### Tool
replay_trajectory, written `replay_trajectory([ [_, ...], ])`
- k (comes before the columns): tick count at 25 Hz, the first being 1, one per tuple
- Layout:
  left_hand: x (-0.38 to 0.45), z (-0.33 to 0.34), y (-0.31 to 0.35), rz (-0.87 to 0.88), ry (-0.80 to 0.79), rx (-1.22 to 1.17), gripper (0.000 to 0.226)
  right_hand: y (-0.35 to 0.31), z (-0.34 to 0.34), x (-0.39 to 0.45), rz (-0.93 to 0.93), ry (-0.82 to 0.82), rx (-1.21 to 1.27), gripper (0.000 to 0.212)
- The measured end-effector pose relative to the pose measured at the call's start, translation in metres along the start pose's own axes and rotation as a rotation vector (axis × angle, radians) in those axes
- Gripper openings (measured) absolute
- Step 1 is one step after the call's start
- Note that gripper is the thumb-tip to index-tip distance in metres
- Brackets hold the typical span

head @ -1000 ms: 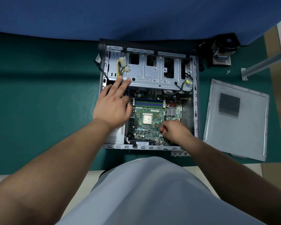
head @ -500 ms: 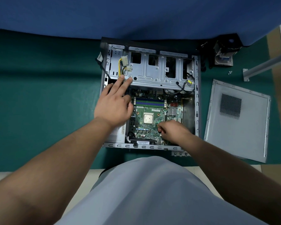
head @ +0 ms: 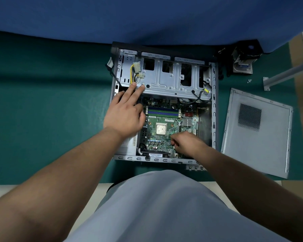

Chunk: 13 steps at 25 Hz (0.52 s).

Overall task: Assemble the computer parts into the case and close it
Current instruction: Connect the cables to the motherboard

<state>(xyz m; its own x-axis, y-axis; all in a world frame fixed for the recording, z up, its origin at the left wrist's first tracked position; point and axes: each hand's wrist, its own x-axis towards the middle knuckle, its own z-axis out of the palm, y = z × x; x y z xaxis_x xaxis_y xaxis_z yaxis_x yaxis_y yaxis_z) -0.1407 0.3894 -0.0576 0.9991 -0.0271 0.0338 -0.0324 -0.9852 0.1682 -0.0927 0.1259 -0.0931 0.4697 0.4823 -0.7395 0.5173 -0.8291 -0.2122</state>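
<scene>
Bracing left hand (head: 123,117) on ribbed steel drive cage (head: 171,81), green motherboard (head: 162,130) below

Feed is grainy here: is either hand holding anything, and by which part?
Left hand holds nothing; its straight fingers rest on the drive cage edge. Right hand is curled over the motherboard; any held item is hidden.

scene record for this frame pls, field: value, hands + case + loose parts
case: open case lying flat on the green mat
motherboard: motherboard seated inside, CPU exposed, no cooler on it
left hand: left hand with fingers extended, fingertips on the edge of the drive cage
right hand: right hand with fingers curled at the lower right of the board; what it pinches is hidden
side panel: side panel off, flat on the mat right of the case
cooler: cooler with fan on the mat beyond the panel
</scene>
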Motion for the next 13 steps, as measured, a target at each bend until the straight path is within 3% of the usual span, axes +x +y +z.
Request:
replay_trajectory([
  [13,0.0003,0.0042,-0.0013,0.007,0.017,-0.01,0.043,0.0019,0.0029,0.0062,0.041,0.031,-0.016,0.022],
])
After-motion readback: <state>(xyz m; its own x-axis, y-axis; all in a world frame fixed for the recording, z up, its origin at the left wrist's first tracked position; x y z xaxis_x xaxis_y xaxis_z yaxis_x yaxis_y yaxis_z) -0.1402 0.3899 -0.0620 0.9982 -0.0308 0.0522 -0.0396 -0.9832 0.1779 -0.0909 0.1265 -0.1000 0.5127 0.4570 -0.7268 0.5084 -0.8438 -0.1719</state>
